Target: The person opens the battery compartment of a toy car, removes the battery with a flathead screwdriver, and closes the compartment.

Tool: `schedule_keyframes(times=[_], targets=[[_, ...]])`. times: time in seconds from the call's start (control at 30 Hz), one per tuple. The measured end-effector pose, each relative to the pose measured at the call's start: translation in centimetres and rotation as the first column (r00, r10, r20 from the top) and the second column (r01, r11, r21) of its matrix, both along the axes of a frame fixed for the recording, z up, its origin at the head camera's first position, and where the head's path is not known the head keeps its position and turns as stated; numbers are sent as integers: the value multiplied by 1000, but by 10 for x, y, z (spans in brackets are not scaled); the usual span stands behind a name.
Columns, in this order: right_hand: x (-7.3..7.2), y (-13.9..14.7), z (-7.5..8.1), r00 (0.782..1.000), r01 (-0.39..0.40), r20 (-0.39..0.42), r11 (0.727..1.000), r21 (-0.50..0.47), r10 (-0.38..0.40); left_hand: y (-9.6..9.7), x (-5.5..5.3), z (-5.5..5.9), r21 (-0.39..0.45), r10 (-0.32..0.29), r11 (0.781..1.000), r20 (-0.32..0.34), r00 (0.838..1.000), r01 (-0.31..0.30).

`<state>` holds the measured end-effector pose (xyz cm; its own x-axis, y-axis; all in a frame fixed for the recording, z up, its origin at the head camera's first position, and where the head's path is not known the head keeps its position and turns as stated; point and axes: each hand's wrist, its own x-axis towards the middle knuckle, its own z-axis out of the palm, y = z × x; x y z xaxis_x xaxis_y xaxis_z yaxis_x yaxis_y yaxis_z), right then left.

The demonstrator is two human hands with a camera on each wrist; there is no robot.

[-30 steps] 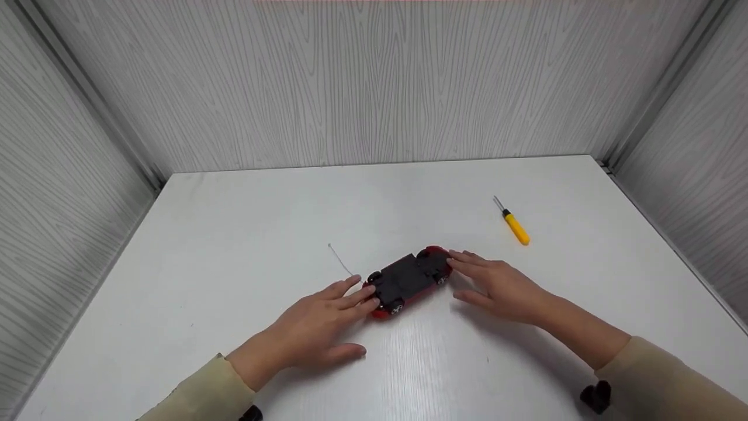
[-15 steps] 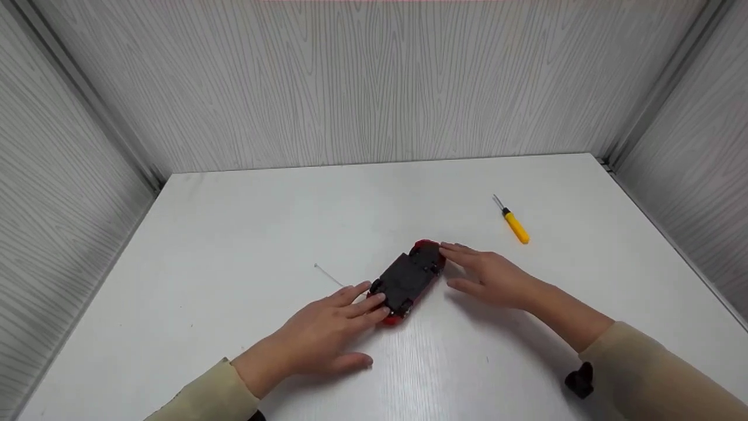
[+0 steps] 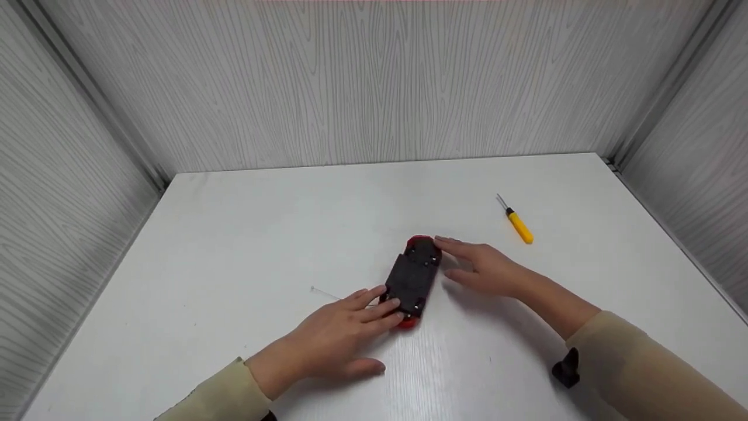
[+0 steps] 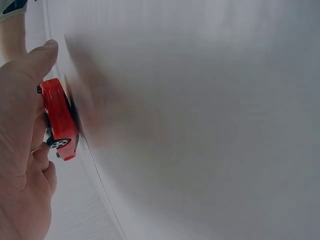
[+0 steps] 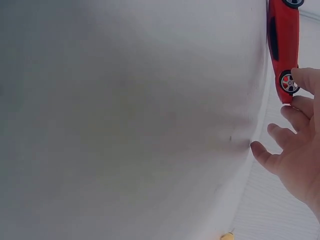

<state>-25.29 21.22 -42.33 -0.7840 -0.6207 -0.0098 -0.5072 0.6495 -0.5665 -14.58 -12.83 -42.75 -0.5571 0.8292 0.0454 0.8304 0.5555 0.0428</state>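
Note:
A red toy car lies upside down on the white table, its black underside up and its length running away from the person, leaning slightly right. Straight fingers of my left hand rest over its near end, thumb held apart. At the far right corner, fingertips of my right hand touch the car, with the thumb off it. A thin antenna sticks out leftward from the near end, partly under the left fingers. The left wrist view shows the car's red side beyond the hand; a spoked wheel shows in the right wrist view.
A screwdriver with a yellow handle lies on the table at the back right, beyond the right hand. Grey wood-grain panels stand behind and on both sides.
The car has turned anticlockwise from a slant to nearly lengthwise, and its antenna has swung down toward the left. My right hand has moved slightly left and away; my left hand has shifted right.

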Motion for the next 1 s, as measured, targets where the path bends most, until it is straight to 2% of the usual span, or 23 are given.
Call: schedule_keyframes(times=[0.17,0.47,0.63,0.73,0.83,0.93,1.0], targets=[[-4,-4,-1,1000,10,3,1000,-15,-10,5,-1,-1,-13,-21,1000,-29,999,21],[-10,-13,0,999,32,28,999,-11,-32,16,-2,2,-36,-24,999,36,999,25],[-12,-16,0,998,43,38,999,-17,-42,16,-2,0,-11,-24,1000,55,998,25],[-12,-16,0,997,57,51,998,-28,-56,15,-2,-1,37,-21,999,62,998,19],[-12,-17,0,994,86,64,995,-51,-83,14,-3,-1,121,-8,993,75,997,-1],[-11,-16,0,992,123,52,989,-83,-119,13,-7,1,233,20,971,117,993,-47],[-10,-16,1,992,129,22,985,-113,-127,13,-12,4,307,51,946,180,982,-106]])
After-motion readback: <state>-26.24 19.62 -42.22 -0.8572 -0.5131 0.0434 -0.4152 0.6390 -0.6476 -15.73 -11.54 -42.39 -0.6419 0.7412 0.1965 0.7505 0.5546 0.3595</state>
